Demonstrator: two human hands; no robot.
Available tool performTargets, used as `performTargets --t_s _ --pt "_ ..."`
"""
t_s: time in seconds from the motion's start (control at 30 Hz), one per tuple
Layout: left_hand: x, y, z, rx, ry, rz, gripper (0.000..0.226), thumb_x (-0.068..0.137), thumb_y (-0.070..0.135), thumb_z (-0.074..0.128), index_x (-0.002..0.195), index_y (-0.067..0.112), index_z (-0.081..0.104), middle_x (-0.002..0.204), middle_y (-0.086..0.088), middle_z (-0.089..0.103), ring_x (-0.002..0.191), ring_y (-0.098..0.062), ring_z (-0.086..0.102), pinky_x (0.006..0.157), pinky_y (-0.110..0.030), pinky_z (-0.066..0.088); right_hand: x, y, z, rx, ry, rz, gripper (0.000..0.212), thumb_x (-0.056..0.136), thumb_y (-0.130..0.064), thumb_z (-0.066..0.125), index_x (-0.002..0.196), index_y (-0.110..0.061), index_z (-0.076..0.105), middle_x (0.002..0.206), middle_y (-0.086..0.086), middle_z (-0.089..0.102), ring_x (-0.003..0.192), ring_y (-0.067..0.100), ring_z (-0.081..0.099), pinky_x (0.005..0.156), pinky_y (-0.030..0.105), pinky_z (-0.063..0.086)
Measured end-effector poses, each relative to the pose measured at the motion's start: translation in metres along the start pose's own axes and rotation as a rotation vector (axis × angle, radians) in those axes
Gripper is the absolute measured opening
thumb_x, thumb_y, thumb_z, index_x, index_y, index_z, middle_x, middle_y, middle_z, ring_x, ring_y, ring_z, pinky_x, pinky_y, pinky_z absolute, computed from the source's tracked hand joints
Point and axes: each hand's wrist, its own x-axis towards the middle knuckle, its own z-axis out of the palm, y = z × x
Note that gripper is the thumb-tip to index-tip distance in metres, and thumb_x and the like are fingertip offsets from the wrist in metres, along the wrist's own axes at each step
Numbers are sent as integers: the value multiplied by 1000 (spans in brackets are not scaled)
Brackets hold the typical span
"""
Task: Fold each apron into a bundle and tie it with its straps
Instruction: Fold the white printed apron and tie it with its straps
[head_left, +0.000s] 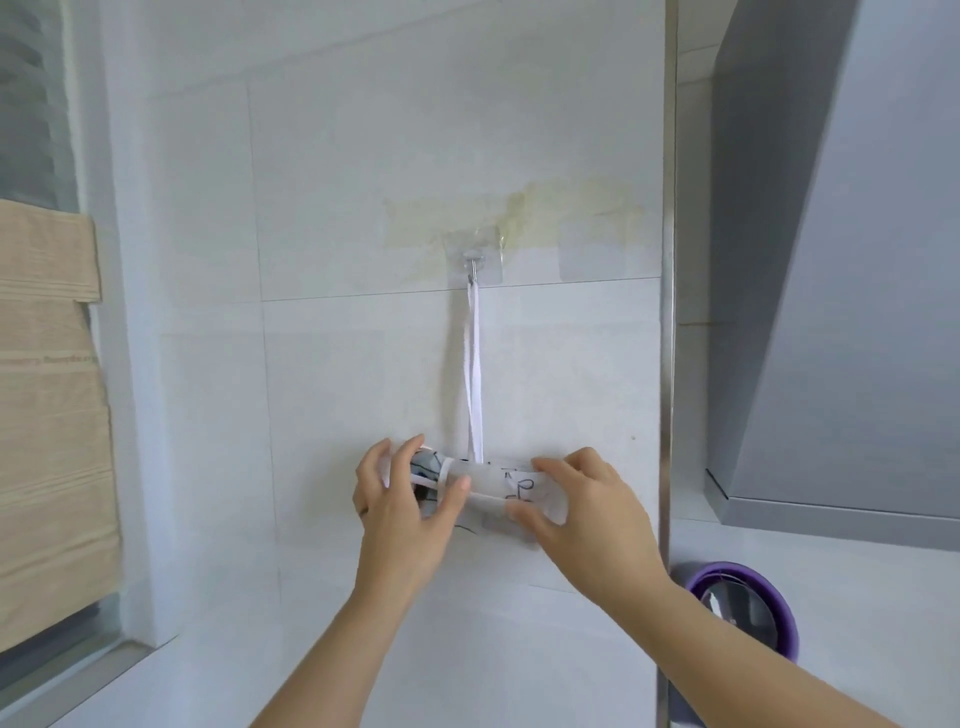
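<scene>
— Where's the apron?

— Up against the tiled wall (363, 182), left of the grey range hood (831, 312) and well right of the cardboard sheet (47, 389) in the window. It is rolled into a white apron bundle (498, 493) whose long axis lies level, running side to side.

— And the hands?

— One at each end, so neither is nearer. The left hand (400, 514) curls round the left end, fingers over the top and thumb across the front. The right hand (587, 509) pinches the right end, thumb below and fingers above. Both are clamped on the roll.

— What does the next move hinge on?

— I'd say the strap (474, 374). It rises straight up from the middle of the roll, between the hands, to the hook (471, 257) directly above.

— Any writing?

— There are dark line drawings on the cloth, but I can read no words. A faint printed line crosses the cardboard, and it is too blurred to read.
</scene>
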Motion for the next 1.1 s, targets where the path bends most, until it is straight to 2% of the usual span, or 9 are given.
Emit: performTargets --t_s 0.1,0.17,0.37,0.53,0.63,0.8,0.9,1.0,1.1 --pt "-1 -7 2 7 29 171 53 83 29 71 131 31 49 146 8 22 136 -9 16 85 5 19 5 7 2 22 39 24 33 90 -44 56 113 -23 66 100 -8 53 95 13 51 76 27 44" --pt "0 -12 4 97 0 270 50 82 27 73 129 26 54 147 5 23 139 -12 13 92 7 10 5 13 4 -2 35 18 28 91 -41 56 110 -24 68 100 -8 55 93 13 51 73 26 43" --pt "-5 -18 4 159 -110 281 58 87 24 68 139 30 44 157 9 0 145 -18 -7 106 -19 10 2 14 -1 -28 39 -5 34 92 -40 53 122 -25 60 111 -5 60 100 17 55 85 32 44" --pt "-21 -17 1 186 -173 259 61 90 28 64 143 36 35 152 20 -12 145 -16 -16 108 -21 6 -13 19 -16 -77 20 -23 48 93 -41 51 139 -29 42 124 -5 53 110 19 52 93 32 38" --pt "-35 -7 -1 199 -195 204 61 90 26 64 144 35 36 158 12 -10 146 -17 -14 110 -25 9 -33 26 -32 -87 -36 -48 48 93 -39 52 139 -28 42 125 -5 53 108 17 53 90 28 38" --pt "-76 16 -1 278 -168 186 54 88 18 65 139 21 45 159 -5 4 146 -27 -1 114 -37 17 -85 52 -68 -11 -389 -102 32 92 -32 56 123 -26 57 95 -16 58 80 7 54 76 27 47" --pt "-125 27 13 272 -191 196 48 90 16 62 135 17 48 155 -8 14 142 -26 9 109 -27 18 -134 79 -82 2 -643 -50 26 92 -27 57 117 -23 62 79 -22 54 74 6 54 75 25 46" --pt "-199 29 43 247 -332 147 42 91 13 60 132 17 52 149 -8 26 136 -28 24 105 -25 20 -197 119 -93 -49 -823 65 25 92 -29 56 115 -24 63 87 -15 56 81 9 52 73 22 37" --pt "-281 19 77 241 -615 75 38 90 13 59 127 17 56 136 -4 44 126 -25 41 106 -30 29 -260 168 -98 -57 -967 202 23 91 -31 58 113 -25 63 93 -11 59 87 10 52 75 21 37"
